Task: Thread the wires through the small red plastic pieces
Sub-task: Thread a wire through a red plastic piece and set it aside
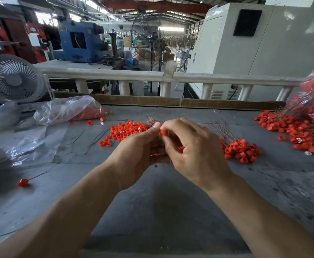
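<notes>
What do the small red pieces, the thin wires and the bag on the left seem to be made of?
Red pieces: likely moulded plastic, uniform bright red with a slight sheen, like the one pinched by the right hand.
Wires, held in the left hand: probably bare metal; thin, stiff strands, coppery-brown.
Bag: thin clear plastic film, glossy and crinkled, with red pieces showing through it.

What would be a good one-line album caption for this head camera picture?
Right hand pinches a red plastic piece against the left hand holding wires.
</notes>
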### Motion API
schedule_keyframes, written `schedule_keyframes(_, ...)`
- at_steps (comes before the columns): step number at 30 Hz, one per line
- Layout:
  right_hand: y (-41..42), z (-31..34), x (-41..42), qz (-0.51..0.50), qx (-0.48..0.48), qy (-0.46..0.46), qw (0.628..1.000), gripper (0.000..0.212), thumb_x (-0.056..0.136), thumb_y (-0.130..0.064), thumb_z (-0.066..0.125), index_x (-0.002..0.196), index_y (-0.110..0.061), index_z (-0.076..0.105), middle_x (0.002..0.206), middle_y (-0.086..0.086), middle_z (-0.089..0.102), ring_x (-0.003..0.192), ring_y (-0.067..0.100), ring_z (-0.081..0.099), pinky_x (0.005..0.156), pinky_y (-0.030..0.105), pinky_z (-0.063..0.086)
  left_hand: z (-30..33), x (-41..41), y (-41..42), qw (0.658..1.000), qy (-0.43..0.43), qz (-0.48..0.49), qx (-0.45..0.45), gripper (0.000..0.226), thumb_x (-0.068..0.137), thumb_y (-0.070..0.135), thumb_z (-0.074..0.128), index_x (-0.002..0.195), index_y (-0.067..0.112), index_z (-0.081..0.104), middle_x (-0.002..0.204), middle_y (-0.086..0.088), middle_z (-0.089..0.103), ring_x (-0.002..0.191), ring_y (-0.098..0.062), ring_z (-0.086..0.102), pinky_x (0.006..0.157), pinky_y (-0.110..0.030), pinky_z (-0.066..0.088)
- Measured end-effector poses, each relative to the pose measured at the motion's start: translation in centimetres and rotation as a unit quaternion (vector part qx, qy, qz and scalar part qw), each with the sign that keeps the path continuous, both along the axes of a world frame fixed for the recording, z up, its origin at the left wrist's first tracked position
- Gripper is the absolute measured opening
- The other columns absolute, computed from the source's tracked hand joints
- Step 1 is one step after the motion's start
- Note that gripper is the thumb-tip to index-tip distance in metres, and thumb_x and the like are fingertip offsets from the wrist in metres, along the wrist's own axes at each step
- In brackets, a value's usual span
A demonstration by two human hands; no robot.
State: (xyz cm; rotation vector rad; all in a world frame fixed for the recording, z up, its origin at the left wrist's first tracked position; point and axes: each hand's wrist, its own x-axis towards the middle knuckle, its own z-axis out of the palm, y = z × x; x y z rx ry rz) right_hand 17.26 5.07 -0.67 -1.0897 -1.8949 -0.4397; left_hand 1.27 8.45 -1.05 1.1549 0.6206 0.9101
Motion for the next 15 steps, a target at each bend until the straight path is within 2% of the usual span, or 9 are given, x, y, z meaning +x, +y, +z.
schedule_keyframes(4, 0.31, -0.51, -0.15, 0.037, -0.032, 0.041, 0.998, 0.017, 0.09, -0.022, 0.073, 0.104, -0.014, 0.067, 0.097, -0.006, 0.067, 0.082, 0.008, 0.062, 0.07, 0.018, 0.051, -0.16, -0.21, 0.39, 0.999, -0.036, 0.024, 0.014, 0.031, 0.103, 0.026, 0.048, 0.106, 0.006, 0.071, 0.1, -0.014, 0.072, 0.095, -0.024, 0.069, 0.087, -0.035, 0.058)
schedule_keyframes(7, 0.53, -0.82, -0.28, 0.063, -0.046, 0.087, 0.993, 0.018, 0.089, -0.02, 0.077, 0.102, -0.011, 0.067, 0.099, -0.006, 0.068, 0.086, 0.003, 0.062, 0.076, 0.01, 0.049, -0.32, -0.33, 0.5, 0.997, -0.055, 0.04, 0.03, 0.025, 0.096, 0.024, 0.057, 0.106, 0.008, 0.074, 0.101, -0.012, 0.073, 0.095, -0.023, 0.069, 0.086, -0.034, 0.055)
schedule_keyframes(9, 0.57, -0.88, -0.29, 0.061, -0.052, 0.104, 0.991, 0.018, 0.089, -0.015, 0.078, 0.103, -0.011, 0.067, 0.099, -0.006, 0.07, 0.087, 0.004, 0.064, 0.077, 0.009, 0.048, -0.49, -0.29, 0.6, 0.996, -0.053, 0.066, 0.03, 0.026, 0.09, 0.025, 0.063, 0.106, 0.008, 0.075, 0.103, -0.014, 0.073, 0.098, -0.026, 0.066, 0.087, -0.037, 0.053)
schedule_keyframes(12, 0.54, -0.91, -0.38, 0.047, -0.062, 0.102, 0.992, 0.021, 0.089, -0.012, 0.076, 0.109, -0.012, 0.07, 0.102, -0.005, 0.071, 0.09, 0.006, 0.066, 0.079, 0.015, 0.052, -0.66, -0.21, 0.88, 0.992, -0.051, 0.119, 0.012, 0.03, 0.084, 0.022, 0.07, 0.107, 0.003, 0.072, 0.102, -0.017, 0.07, 0.098, -0.031, 0.061, 0.083, -0.035, 0.054)
schedule_keyframes(15, 0.56, -0.84, -0.34, 0.04, -0.083, 0.084, 0.992, 0.018, 0.089, -0.01, 0.074, 0.107, -0.012, 0.073, 0.096, -0.005, 0.068, 0.083, 0.004, 0.061, 0.076, 0.009, 0.045, -0.71, -0.25, 0.98, 0.987, -0.043, 0.153, 0.011, 0.032, 0.081, 0.021, 0.072, 0.105, 0.0, 0.072, 0.099, -0.019, 0.067, 0.09, -0.028, 0.061, 0.077, -0.033, 0.056)
